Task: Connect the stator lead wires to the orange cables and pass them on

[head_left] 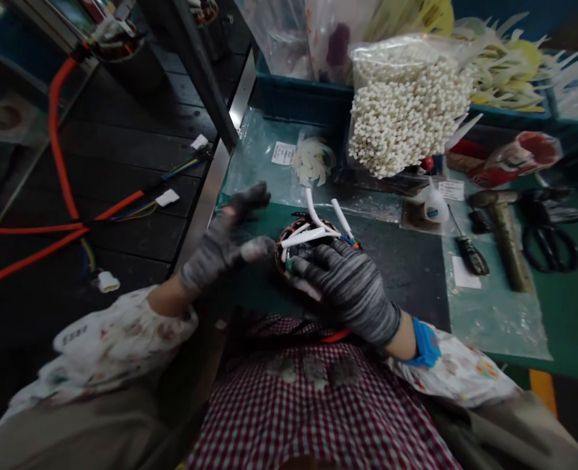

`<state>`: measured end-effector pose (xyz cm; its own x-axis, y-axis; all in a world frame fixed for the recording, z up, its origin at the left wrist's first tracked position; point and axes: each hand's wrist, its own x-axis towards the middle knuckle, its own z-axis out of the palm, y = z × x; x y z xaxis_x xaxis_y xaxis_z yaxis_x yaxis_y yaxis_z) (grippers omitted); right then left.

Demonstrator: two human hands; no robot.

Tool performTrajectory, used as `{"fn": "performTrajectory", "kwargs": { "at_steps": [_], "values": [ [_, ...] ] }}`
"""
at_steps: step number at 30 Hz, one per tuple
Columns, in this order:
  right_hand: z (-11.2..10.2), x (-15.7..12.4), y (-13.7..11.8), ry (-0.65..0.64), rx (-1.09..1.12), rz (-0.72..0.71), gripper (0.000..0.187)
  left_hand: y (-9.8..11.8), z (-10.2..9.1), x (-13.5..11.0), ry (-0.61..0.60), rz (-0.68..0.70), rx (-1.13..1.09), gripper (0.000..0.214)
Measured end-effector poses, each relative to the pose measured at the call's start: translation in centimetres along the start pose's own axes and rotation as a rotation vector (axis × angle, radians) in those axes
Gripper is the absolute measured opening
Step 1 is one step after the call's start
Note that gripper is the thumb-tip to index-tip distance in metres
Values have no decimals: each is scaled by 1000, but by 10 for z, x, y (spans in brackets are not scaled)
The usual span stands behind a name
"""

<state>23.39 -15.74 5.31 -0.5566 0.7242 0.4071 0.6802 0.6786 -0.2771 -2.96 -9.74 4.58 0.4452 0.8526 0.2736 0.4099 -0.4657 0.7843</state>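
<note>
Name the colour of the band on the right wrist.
The wrist band is bright blue, shown best in the head view.

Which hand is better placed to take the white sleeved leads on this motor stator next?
The left hand, probably: it is raised and free beside the stator, while the right hand lies over the stator, apparently holding it.

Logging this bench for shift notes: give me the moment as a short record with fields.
left hand: gray knit glove, fingers spread, beside the wound motor stator
right hand: gray knit glove, resting on the stator among its white-sleeved leads
right wrist: blue wristband
tools on mat: screwdriver, hammer, scissors
behind stator: bag of white plastic ties
left of bench: orange cable
</note>
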Motion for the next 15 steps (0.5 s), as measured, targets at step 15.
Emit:
{"fn": "performTrajectory", "kwargs": {
  "at_steps": [15],
  "values": [
    [7, -50, -48, 201, 60, 179, 18, 40, 45, -33, -273, 51, -110, 95]
  ]
}}
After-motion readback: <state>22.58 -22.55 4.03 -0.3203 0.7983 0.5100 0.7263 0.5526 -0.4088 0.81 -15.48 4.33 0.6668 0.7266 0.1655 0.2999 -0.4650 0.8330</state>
